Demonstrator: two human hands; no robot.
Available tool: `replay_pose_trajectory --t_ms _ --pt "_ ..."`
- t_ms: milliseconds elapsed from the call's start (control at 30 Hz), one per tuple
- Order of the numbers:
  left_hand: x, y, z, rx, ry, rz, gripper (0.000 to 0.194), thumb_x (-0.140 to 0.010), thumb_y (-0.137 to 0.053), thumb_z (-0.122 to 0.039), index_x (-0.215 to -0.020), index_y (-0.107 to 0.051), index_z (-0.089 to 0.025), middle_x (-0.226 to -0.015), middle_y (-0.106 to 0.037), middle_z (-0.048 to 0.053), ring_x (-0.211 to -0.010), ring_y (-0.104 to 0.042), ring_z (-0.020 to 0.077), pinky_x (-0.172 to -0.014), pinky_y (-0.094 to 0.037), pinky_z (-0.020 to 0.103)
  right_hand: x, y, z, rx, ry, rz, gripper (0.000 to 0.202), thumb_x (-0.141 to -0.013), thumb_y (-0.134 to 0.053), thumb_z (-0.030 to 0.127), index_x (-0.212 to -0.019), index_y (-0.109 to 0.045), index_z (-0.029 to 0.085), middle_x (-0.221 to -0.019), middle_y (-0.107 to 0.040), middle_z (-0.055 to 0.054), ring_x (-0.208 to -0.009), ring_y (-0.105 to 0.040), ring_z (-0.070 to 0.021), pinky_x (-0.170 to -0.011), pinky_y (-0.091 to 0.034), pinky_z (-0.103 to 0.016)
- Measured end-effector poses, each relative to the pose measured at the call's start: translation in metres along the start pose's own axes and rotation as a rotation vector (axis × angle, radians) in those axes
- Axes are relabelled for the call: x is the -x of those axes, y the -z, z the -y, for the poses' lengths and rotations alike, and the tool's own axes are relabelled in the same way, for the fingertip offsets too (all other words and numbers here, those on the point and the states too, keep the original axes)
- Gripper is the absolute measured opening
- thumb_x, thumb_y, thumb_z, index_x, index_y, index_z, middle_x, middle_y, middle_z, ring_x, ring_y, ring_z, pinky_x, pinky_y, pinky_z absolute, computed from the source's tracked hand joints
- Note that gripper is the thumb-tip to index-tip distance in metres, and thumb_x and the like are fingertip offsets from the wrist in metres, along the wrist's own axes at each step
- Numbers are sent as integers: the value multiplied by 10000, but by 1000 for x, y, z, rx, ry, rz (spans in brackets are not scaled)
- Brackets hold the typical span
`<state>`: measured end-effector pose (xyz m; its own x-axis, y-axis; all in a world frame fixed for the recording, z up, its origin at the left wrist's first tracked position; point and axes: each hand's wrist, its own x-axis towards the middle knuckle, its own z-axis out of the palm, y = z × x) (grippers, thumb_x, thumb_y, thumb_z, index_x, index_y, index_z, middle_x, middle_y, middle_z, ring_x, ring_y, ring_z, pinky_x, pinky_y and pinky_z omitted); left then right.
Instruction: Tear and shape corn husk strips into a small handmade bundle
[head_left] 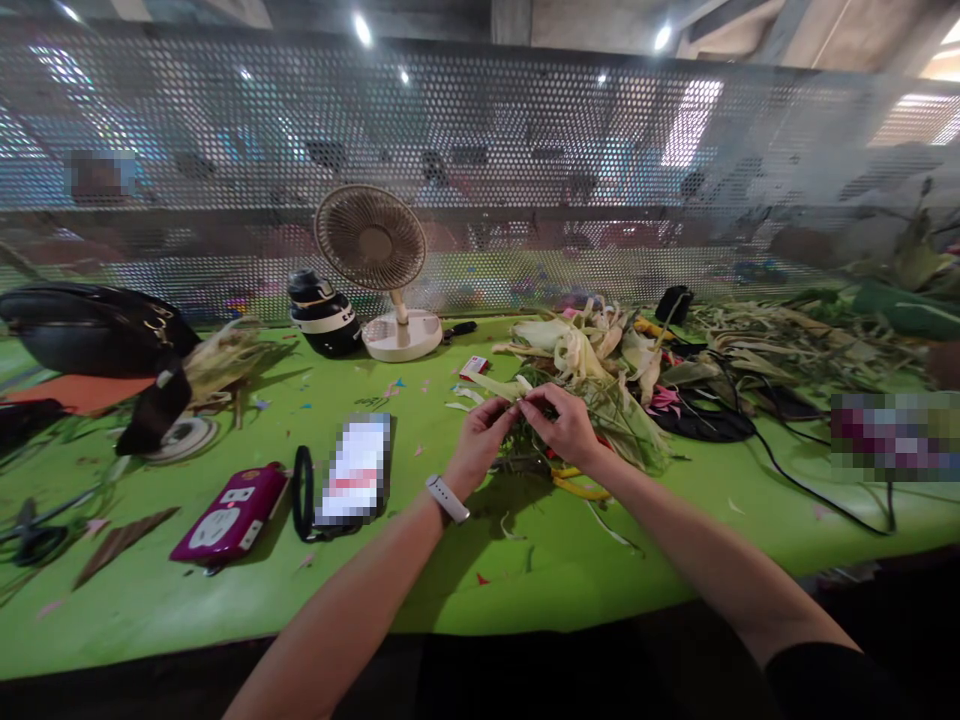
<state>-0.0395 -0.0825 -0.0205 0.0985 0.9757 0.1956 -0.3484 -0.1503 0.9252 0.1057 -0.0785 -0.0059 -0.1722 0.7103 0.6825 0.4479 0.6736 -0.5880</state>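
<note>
My left hand and my right hand meet above the green table, their fingertips pinched together on a pale green strip of corn husk. A white band circles my left wrist. Just beyond my hands lies a heap of dried corn husks, with green shreds spilling to the right. Under my right wrist is a yellow-handled tool, its other end hidden by my hands. A small red and white box sits slightly past my left hand.
A fan and a black bottle stand at the back before a perforated metal screen. A phone, a magenta power bank and a black bag lie left. A black cable crosses the right side.
</note>
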Motion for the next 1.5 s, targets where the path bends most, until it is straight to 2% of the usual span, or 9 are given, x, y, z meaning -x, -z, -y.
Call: replay_pose_trajectory --t_ms 200,467,633,800,933,1033,1300,1500 --pt "0 0 -1 3 8 -27 219 -631 -763 -336 -790 -723 -190 -771 -693 4 -699 -573 112 -709 -449 238 1 -2 -3 33 -1 -22 133 -851 -539 333 -845 -591 211 -763 -643 -21 -688 -607 -146 -665 -484 -251" --pt "1 -1 -3 4 20 -56 232 -593 -784 -338 -753 -718 -184 -703 -677 -13 -633 -535 97 -670 -439 237 1 -2 -3 79 40 23 152 -851 -554 354 -868 -581 205 -739 -637 -14 -671 -608 -143 -645 -474 -240" --pt "1 -1 -4 9 27 -63 233 -584 -792 -320 -759 -723 -183 -739 -690 -8 -656 -549 99 -693 -442 243 2 -2 -5 116 101 56 156 -872 -519 339 -865 -591 201 -773 -654 -34 -704 -616 -153 -674 -478 -251" --pt "0 -1 1 73 40 -84 239 -589 -797 -292 -789 -728 -180 -806 -716 11 -735 -601 119 -751 -461 255 4 -4 -4 90 -11 -2 156 -863 -509 341 -850 -580 203 -769 -646 -31 -695 -611 -152 -666 -479 -256" --pt "0 -1 10 203 75 -132 264 -567 -813 -272 -800 -720 -188 -841 -724 5 -754 -623 111 -769 -478 248 6 -12 0 -112 -194 -79 170 -847 -519 365 -818 -547 200 -719 -616 -10 -649 -594 -138 -629 -486 -251" --pt "0 0 12 263 105 -153 271 -543 -828 -274 -776 -720 -189 -826 -727 2 -740 -632 103 -774 -484 243 9 -17 1 -218 -283 -66 188 -841 -529 381 -806 -542 197 -714 -607 -9 -654 -589 -141 -633 -494 -260" --pt "2 -3 4 341 217 -216 295 -470 -858 -267 -722 -728 -184 -770 -734 4 -692 -642 98 -746 -489 233 9 -17 -1 -314 -385 -15 223 -827 -563 404 -765 -567 189 -684 -600 3 -620 -567 -132 -603 -478 -249" --pt "3 -4 1 373 278 -256 320 -448 -864 -285 -719 -726 -187 -749 -734 6 -672 -644 109 -706 -494 233 6 -13 2 -261 -325 -16 201 -853 -537 375 -781 -580 192 -670 -592 10 -616 -558 -128 -592 -471 -239"
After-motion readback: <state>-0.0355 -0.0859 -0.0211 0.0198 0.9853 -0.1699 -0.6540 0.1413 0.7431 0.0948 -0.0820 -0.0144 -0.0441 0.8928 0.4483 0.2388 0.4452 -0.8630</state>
